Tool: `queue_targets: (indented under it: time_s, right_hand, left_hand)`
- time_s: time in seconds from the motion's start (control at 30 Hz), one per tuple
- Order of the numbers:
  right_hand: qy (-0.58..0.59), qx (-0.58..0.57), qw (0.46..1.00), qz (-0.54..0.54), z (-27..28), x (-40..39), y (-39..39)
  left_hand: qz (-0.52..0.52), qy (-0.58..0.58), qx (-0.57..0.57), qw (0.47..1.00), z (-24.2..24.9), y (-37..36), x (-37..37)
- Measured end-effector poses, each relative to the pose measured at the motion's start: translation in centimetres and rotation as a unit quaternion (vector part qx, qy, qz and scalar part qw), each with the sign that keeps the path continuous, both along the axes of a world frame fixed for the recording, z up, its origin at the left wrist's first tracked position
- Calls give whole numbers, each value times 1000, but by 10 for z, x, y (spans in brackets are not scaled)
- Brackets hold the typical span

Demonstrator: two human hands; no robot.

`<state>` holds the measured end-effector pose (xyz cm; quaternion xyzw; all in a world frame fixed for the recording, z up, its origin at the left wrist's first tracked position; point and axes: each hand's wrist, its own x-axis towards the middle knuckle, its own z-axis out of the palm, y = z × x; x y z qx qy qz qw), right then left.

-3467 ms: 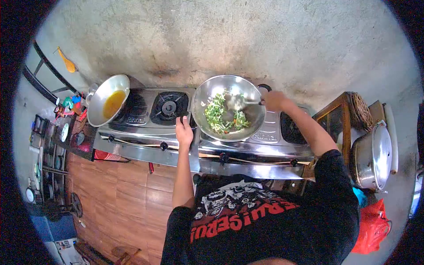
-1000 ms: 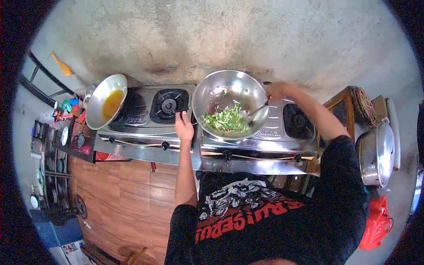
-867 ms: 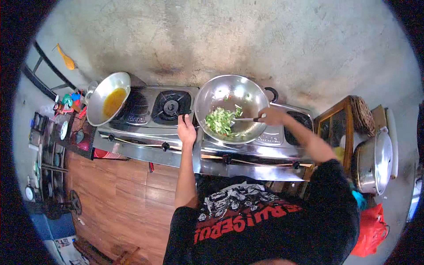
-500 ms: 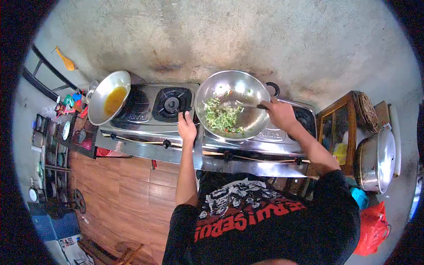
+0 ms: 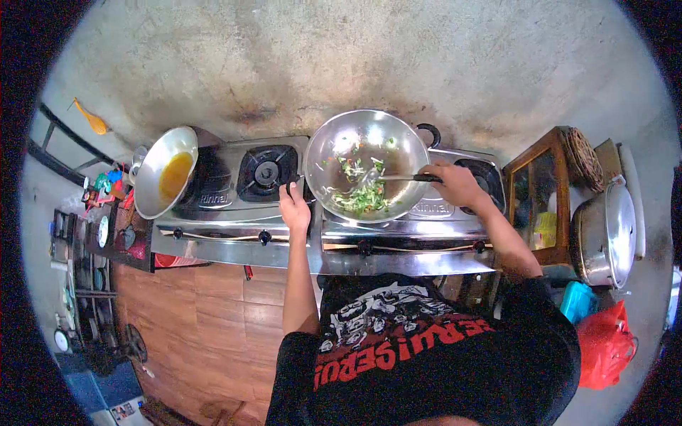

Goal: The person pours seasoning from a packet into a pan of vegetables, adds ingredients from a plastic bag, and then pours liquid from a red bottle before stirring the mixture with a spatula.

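Observation:
A wide steel wok (image 5: 405, 149) sits on the right-hand stove, with chopped green vegetables (image 5: 366, 197) and small red bits inside. My left hand (image 5: 294, 207) is closed on the wok's dark left handle. In my right hand (image 5: 456, 187) is the black handle of a metal spatula (image 5: 398, 177). The spatula's head reaches in among the vegetables and is partly hidden by them. On the wok's far right side, another black loop handle (image 5: 430, 133) stands free of my hands.
Left of the wok is a bare burner (image 5: 267, 172). A tilted pan (image 5: 148, 186) of yellowish oil stands at the far left. To the right are a wooden glass-fronted cabinet (image 5: 561, 167), a large metal pot (image 5: 593, 245) and a red plastic bag (image 5: 605, 348).
The spatula has shifted inside the wok, and the vegetables are more spread out, with some pushed toward the near side. My left hand stays at the wok handle. The view has tilted slightly.

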<state>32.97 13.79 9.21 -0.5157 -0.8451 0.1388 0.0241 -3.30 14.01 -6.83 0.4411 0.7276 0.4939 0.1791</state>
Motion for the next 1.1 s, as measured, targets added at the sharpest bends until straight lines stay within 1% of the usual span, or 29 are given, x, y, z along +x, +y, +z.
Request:
queue_targets:
  time_s: [0.03, 0.07, 0.1, 0.13, 0.2, 0.27, 0.33, 0.37, 0.4, 0.43, 0.47, 0.5, 0.53, 0.57, 0.6, 0.63, 0.67, 0.7, 0.73, 0.77, 0.8, 0.83, 0.87, 0.9, 0.93, 0.97, 1.0, 1.07, 1.1]
  right_hand:
    - [27, 46, 998, -15, -5, 1, -3]
    - [29, 46, 998, -25, -11, -3, -6]
    - [42, 50, 995, -73, -17, -11, -8]
    - [54, 53, 990, -123, -25, -19, -11]
    - [75, 111, 982, -133, -59, -29, -17]
    - [81, 129, 970, -189, -65, -47, -34]
    - [104, 129, 957, -240, -71, -56, -46]
    - [123, 130, 944, -276, -75, -57, -54]
    - [134, 151, 932, -300, -85, -57, -60]
    - [139, 156, 927, -313, -94, -57, -68]
    - [135, 149, 923, -328, -100, -57, -75]
    - [124, 97, 923, -352, -103, -57, -82]
    - [123, 191, 904, -362, -104, -63, -92]
    - [156, 151, 892, -396, -84, -70, -104]
    - [131, 181, 891, -395, -74, -74, -118]
    - [139, 223, 873, -410, -68, -77, -132]
    - [169, 309, 833, -426, -55, -88, -152]
    - [195, 285, 816, -463, -55, -97, -173]
    - [227, 261, 798, -493, -65, -107, -184]
    - [339, 254, 741, -520, -66, -121, -209]
    - [449, 253, 675, -528, -72, -134, -225]
    - [560, 213, 598, -532, -90, -149, -237]
    - [666, 177, 513, -512, -104, -162, -257]
    - [731, 133, 427, -515, -103, -175, -280]
    - [789, 83, 339, -506, -103, -190, -302]
    - [833, 111, 273, -468, -90, -205, -352]
    - [876, 128, 202, -419, -89, -217, -420]
    - [934, 167, 225, -221, -117, -227, -465]
    - [932, 194, 165, -259, -115, -236, -491]
  left_hand:
    - [-8, 1, 0, 1000, 0, -1, 0]
    - [-23, -22, -15, 999, 1, -2, -1]
    - [-40, -45, -30, 998, 3, -4, -1]
    - [-51, -43, -31, 997, -1, -4, -2]
    - [-37, -58, -12, 998, -15, 1, -6]
    - [-33, -59, 4, 998, -6, -3, -3]
    - [-56, -69, 8, 996, 0, -6, -5]
    - [-67, -57, -11, 996, -16, -2, -13]
    - [-103, -156, -33, 982, 22, -14, -5]
    - [-115, -209, 42, 970, -16, -2, -14]
    - [-135, -5, 71, 988, -26, -5, -23]
    - [-70, -71, 61, 993, -7, -12, -12]
    - [-89, -20, 112, 989, -27, -7, -29]
    - [-64, -62, 147, 985, -9, -21, -24]
    - [-48, 7, 142, 989, -6, -26, -30]
    - [-82, 67, 258, 960, -1, -29, -34]
    - [-116, 42, 318, 940, -9, -23, -38]
    - [-166, 15, 185, 968, 14, -34, -28]
    - [-209, 6, 47, 977, 34, -44, -20]
    - [-258, 2, 43, 965, 45, -68, -1]
    - [-365, -34, 63, 928, 53, -92, 24]
    - [-464, -72, 81, 879, 56, -111, 50]
    - [-552, -109, 102, 820, 60, -139, 74]
    - [-632, -94, 229, 734, 64, -171, 97]
    - [-726, -47, 273, 629, 38, -186, 106]
    - [-824, -48, 270, 497, 70, -241, 120]
    - [-899, -35, 252, 356, 93, -322, 134]
    - [-925, 52, 257, 274, 86, -371, 146]
    - [-930, 48, 243, 272, 79, -389, 153]
